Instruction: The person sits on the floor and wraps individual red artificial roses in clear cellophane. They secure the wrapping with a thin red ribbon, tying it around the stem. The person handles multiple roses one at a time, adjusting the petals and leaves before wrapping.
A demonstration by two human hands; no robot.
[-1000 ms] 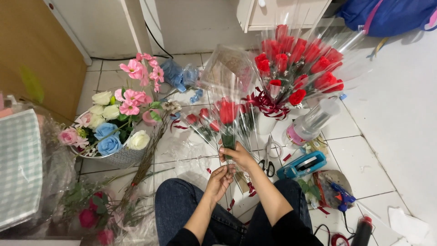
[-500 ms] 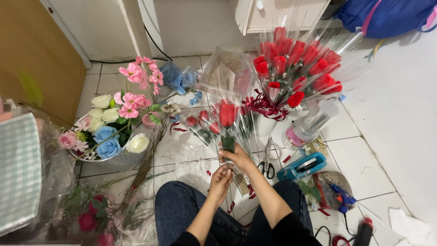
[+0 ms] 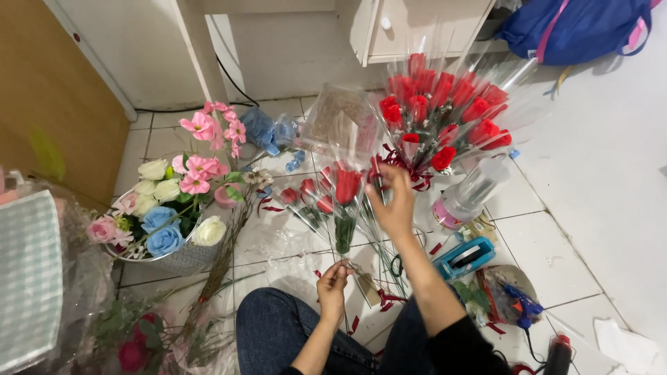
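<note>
My left hand (image 3: 332, 283) pinches the lower stem of a single red rose in a clear plastic sleeve (image 3: 345, 187), close to my knees. My right hand (image 3: 392, 205) is raised beside the rose head and touches the upper edge of the plastic sleeve. Behind it stands a bunch of wrapped red roses (image 3: 445, 114) tied with dark red ribbon. More wrapped red roses (image 3: 307, 196) lie on the tiled floor to the left of the one I hold.
A basket of white, blue and pink flowers (image 3: 167, 215) stands at the left. A blue tape dispenser (image 3: 464, 257), a clear jar with a pink base (image 3: 472, 191), a glue gun (image 3: 520, 304) and ribbon scraps lie at the right. A white drawer cabinet (image 3: 417, 28) stands behind.
My right hand has let go of the stem near my left hand and risen to the top of the sleeve. The camera has moved closer.
</note>
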